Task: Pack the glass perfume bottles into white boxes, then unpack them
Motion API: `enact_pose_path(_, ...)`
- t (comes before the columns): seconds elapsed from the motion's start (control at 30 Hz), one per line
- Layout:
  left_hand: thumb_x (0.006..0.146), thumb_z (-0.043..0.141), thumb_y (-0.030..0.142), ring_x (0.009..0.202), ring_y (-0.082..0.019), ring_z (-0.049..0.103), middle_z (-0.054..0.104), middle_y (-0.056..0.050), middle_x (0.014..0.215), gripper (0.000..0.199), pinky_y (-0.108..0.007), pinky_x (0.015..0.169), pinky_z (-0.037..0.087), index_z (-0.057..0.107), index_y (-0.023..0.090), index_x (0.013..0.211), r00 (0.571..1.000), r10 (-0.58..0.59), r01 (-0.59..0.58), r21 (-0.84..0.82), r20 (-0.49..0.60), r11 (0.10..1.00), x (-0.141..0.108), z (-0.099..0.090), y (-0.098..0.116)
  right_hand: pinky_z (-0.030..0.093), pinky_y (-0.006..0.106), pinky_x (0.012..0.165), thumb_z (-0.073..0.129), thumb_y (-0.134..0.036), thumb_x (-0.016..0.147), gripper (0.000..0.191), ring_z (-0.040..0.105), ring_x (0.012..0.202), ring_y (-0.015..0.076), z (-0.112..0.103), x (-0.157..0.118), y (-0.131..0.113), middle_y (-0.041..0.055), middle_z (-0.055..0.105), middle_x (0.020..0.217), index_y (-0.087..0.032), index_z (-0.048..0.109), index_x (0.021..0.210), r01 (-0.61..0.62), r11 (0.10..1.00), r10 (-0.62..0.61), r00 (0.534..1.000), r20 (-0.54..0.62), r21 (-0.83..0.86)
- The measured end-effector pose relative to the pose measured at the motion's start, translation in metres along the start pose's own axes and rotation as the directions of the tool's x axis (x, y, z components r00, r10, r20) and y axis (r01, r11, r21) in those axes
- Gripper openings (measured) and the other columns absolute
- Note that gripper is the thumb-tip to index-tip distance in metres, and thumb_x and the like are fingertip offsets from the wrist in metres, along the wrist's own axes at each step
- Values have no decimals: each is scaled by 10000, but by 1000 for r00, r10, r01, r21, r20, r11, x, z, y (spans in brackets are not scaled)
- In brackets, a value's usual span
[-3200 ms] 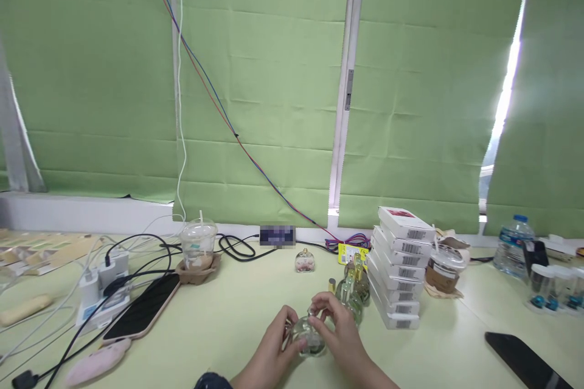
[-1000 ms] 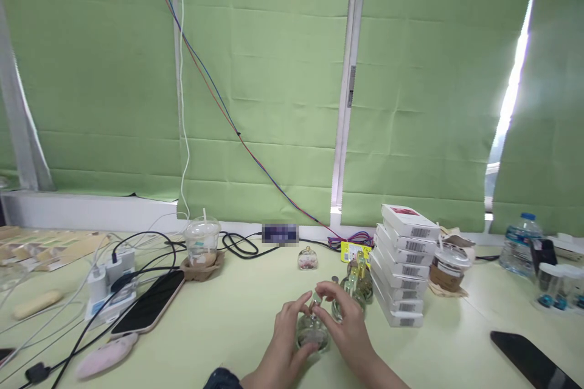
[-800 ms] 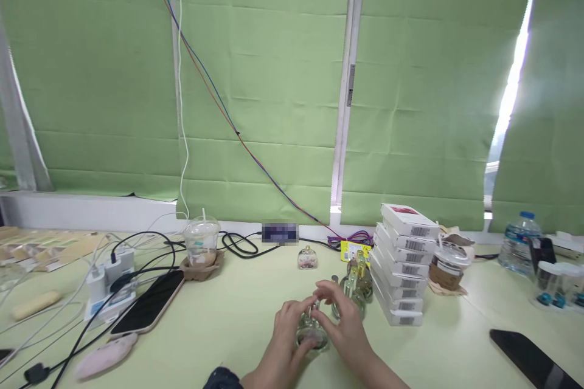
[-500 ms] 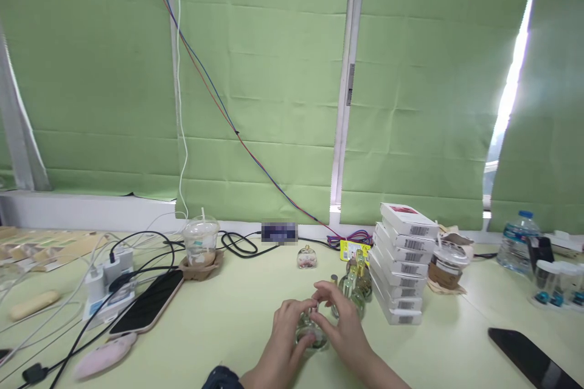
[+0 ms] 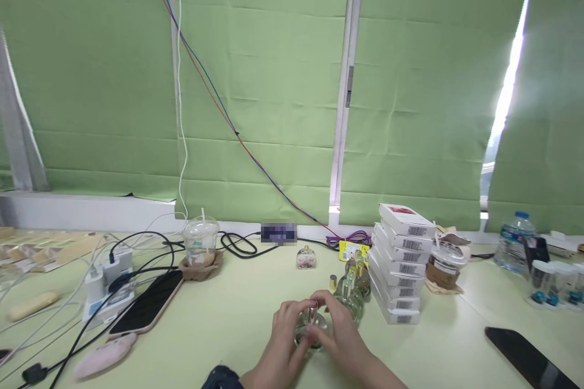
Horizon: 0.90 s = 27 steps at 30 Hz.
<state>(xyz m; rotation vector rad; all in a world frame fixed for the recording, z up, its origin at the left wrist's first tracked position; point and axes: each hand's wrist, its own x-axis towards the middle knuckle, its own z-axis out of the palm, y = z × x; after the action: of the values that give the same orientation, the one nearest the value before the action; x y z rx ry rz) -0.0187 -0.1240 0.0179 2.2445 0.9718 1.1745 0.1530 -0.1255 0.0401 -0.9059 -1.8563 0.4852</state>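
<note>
Green blinds, pale tabletop. Lower ctr: L hand + R hand clamped on clear btl, handling seemingly unfinished; grouped btls to rt, done or pending unclear.

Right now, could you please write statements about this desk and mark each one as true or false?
1. The left hand and right hand touch one glass bottle. True.
2. The white boxes stand in one stack. True.
3. A blue-capped bottle stands right of the white boxes. True.
4. The blue-capped bottle lies on its side. False: it stands upright.
5. The left hand rests on the white boxes. False: it touches the glass bottle.
</note>
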Motion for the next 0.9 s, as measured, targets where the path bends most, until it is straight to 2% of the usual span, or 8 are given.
enact_pose_path(0.1, 749, 506, 6, 1196, -278, 469, 519, -65, 1248, 743, -505, 1048, 344, 337, 353, 1384, 1000, 3, -1, -43, 29, 999, -4, -1, -6, 470, 292, 833, 636, 2, 670, 519, 598, 920, 197, 0, -4, 1, 11, 639, 1015, -235, 507, 1114, -56, 998, 59, 995, 76, -38)
enact_pose_path(0.2, 628, 470, -37, 1254, -267, 430, 489, -56, 1254, 911, -518, 1104, 262, 237, 345, 1422, 996, -86, 89, -134, 23, 987, -5, -3, -12, 479, 305, 802, 607, 20, 682, 517, 592, 895, 208, 0, -6, 0, 17, 633, 1030, -247, 491, 1108, -53, 979, 74, 992, 104, -196)
enact_pose_path(0.37, 655, 444, 33, 1262, -251, 432, 483, -83, 1251, 768, -490, 1105, 268, 304, 269, 1372, 965, -253, 239, -172, -65, 956, 10, -9, -24, 464, 306, 728, 639, 57, 607, 503, 615, 837, 236, -3, -2, -6, 26, 663, 960, -226, 502, 1000, -41, 861, 89, 994, 71, -507)
enact_pose_path(0.47, 677, 508, 131, 1212, -280, 460, 462, -113, 1248, 653, -481, 1065, 335, 357, 213, 1306, 937, -307, 287, -133, -168, 949, 28, -11, -39, 448, 340, 720, 686, 38, 580, 461, 632, 824, 271, -5, 4, -12, 57, 692, 931, -209, 525, 934, -50, 729, 99, 995, 32, -683)
enact_pose_path(0.57, 677, 558, 219, 1201, -315, 452, 431, -127, 1230, 593, -501, 1052, 345, 385, 181, 1243, 918, -328, 309, -114, -222, 944, 50, -10, -59, 439, 382, 726, 684, 35, 609, 436, 635, 860, 310, -7, 9, -14, 103, 707, 930, -193, 567, 961, -51, 575, 89, 996, 0, -817)
enact_pose_path(0.67, 672, 583, 277, 1235, -337, 424, 410, -112, 1194, 572, -515, 1074, 316, 400, 179, 1205, 895, -350, 337, -94, -275, 937, 73, -5, -78, 436, 420, 725, 636, 47, 665, 399, 628, 883, 335, -8, 13, -12, 138, 706, 923, -168, 606, 999, -70, 466, 102, 994, -25, -882)
enact_pose_path(0.77, 670, 603, 323, 1262, -361, 403, 408, -117, 1181, 586, -530, 1070, 318, 400, 166, 1197, 873, -368, 364, -75, -321, 928, 94, 2, -91, 431, 432, 708, 555, 70, 722, 363, 620, 875, 333, -9, 15, -8, 145, 690, 929, -154, 632, 997, -125, 417, 117, 990, -84, -900)
enact_pose_path(0.9, 680, 642, 323, 1304, -354, 370, 433, -144, 1254, 631, -512, 1097, 292, 401, 150, 1237, 879, -328, 338, -33, -347, 941, 119, 12, -104, 417, 412, 712, 488, 76, 795, 347, 608, 885, 307, -12, 18, -4, 143, 672, 961, -170, 645, 984, -182, 363, 102, 983, -155, -914)
